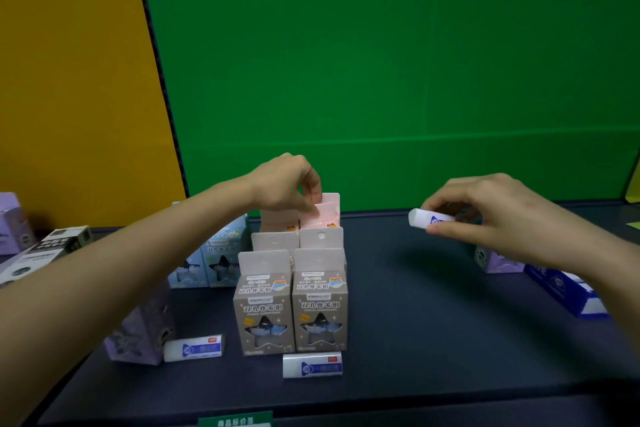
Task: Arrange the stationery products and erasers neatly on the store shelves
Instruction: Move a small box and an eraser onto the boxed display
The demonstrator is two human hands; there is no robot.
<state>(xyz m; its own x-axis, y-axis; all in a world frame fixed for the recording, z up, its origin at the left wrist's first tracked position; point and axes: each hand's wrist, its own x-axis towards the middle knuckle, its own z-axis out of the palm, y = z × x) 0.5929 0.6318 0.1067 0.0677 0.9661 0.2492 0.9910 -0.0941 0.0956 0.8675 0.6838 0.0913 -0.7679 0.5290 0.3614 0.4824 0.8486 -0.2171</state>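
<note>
Two rows of sharpener boxes stand on the dark shelf [415, 322]. The front pair are grey boxes [291, 315] with star windows, and pink boxes stand behind them. My left hand [287, 184] pinches the hang tab of the rear pink box [327, 210]. My right hand [502, 215] holds a white eraser with a blue sleeve [424, 217] above the shelf on the right. Two more erasers lie flat: one [194, 347] at front left, the other [312, 365] in front of the grey boxes.
Light blue boxes [211, 263] stand left of the rows. A purple box [142, 336] leans at the front left under my forearm. Black-and-white boxes [45, 250] lie far left. A blue carton [568, 291] and a purple box [495, 262] sit at right. A green price label [235, 420] marks the front edge.
</note>
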